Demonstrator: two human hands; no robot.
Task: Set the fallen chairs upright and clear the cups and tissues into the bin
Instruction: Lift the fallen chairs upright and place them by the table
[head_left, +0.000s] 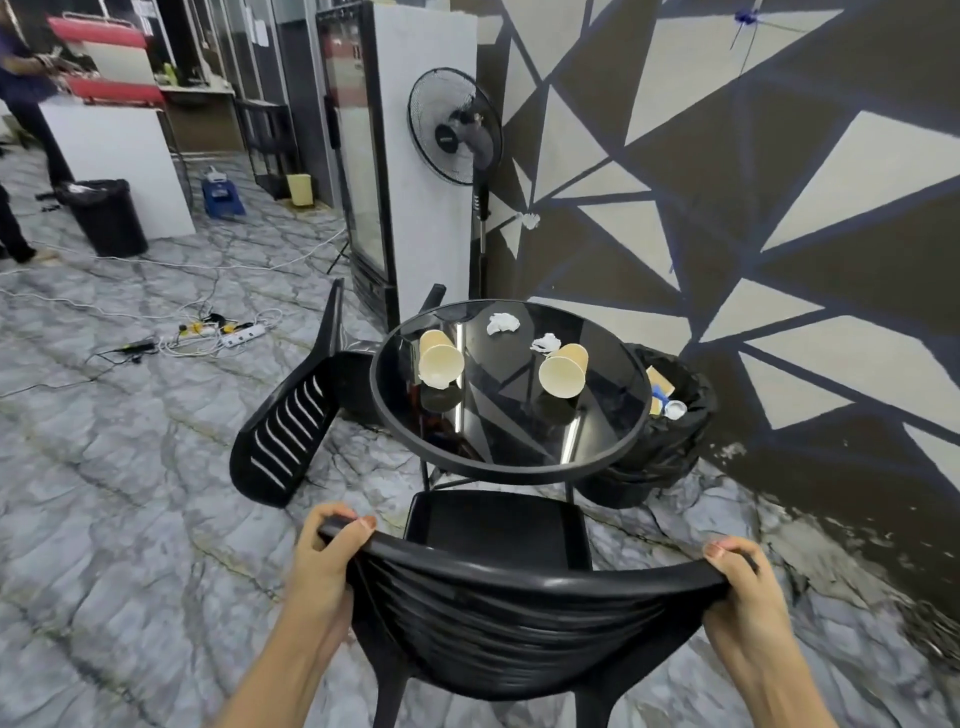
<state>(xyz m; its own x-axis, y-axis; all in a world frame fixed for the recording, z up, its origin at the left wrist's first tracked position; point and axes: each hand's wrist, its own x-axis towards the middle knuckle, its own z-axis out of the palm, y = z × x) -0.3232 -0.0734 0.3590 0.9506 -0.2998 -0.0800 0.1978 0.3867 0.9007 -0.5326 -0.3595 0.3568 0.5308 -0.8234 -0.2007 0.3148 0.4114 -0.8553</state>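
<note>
Both hands, left hand (324, 564) and right hand (740, 582), are gripping the near chair (498, 613) backrest corners closed; pressing evenly should be seating its legs flat.

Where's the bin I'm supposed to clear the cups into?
In the head view the bin, lined with a black bag, sits on the floor right of the round glass table, tucked against the patterned wall.

Even indoor light, tube reflections glaring on the glass table (618, 447), wide-angle bending at soft edges.
</note>
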